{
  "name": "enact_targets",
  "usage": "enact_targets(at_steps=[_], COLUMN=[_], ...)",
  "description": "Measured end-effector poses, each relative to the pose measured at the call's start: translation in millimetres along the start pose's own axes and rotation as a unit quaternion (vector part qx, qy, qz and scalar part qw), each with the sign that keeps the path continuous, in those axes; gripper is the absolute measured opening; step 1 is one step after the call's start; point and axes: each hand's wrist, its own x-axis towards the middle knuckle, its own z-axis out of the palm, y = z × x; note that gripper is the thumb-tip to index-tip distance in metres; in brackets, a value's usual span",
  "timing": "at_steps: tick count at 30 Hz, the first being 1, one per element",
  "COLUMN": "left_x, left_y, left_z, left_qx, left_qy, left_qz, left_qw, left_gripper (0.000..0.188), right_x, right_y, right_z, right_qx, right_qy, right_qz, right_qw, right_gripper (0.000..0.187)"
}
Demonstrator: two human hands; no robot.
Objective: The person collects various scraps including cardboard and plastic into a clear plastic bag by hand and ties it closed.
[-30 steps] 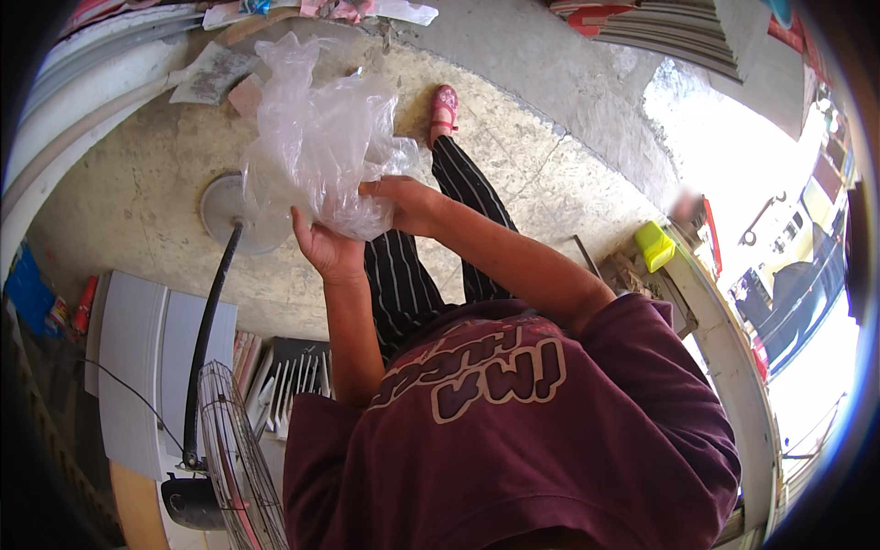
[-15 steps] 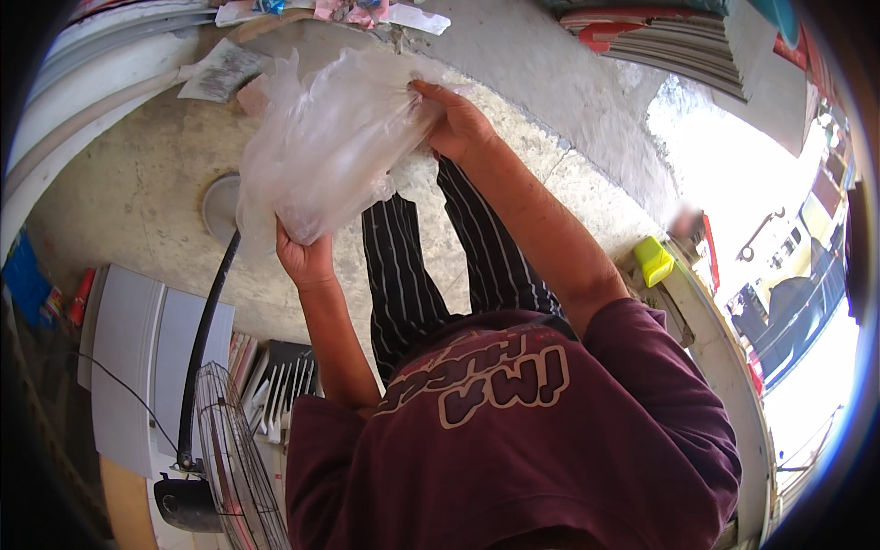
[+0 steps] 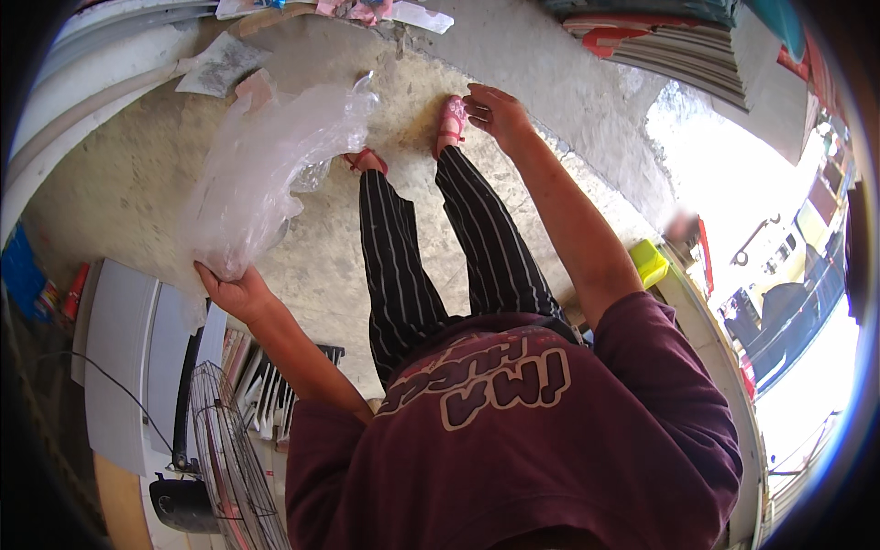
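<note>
A clear, crumpled plastic bag [image 3: 266, 174] hangs out over the floor on the left, spread toward the far side. My left hand [image 3: 236, 291] pinches its near end, fingers closed on the plastic. Off to the right, my right hand [image 3: 498, 115] is held up beside my pink shoe [image 3: 451, 117], apart from the bag. Its fingers are stretched and slightly curled, with nothing in them. Part of my other shoe [image 3: 368, 162] shows at the bag's right edge.
A wire fan guard [image 3: 225, 449] stands at lower left, beside grey panels [image 3: 124, 357]. Stacked sheets [image 3: 655, 55] lie at the far right. A yellow-green container [image 3: 648, 264] sits on a ledge right of me. Paper scraps [image 3: 223, 66] lie on the concrete floor [image 3: 110, 192].
My right hand has let go of the bag and moved right. My left hand has drawn the bag left and toward me, uncovering my shoes.
</note>
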Motion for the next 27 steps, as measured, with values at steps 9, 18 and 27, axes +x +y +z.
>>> enact_targets(at_steps=[9,18,27], left_x=[-8.8,-20.9,-18.3], left_y=[-50.5,-100.1,-120.8], left_z=[1.2,3.8,11.8], left_qx=[0.191,0.229,0.202], left_qy=[0.032,0.105,0.058], left_qz=[0.044,-0.027,-0.062], left_qw=[0.98,0.967,0.976], left_gripper=[0.043,0.048,0.042], right_x=[38.6,7.8,-2.3], right_y=[63.4,66.0,52.8], right_z=[-11.3,-4.3,-17.0], right_qx=[-0.363,-0.544,-0.507], right_qy=[-0.018,-0.028,-0.026], right_qz=[-0.107,-0.091,-0.064], right_qw=[0.926,0.833,0.859], right_gripper=[0.029,0.026,0.031])
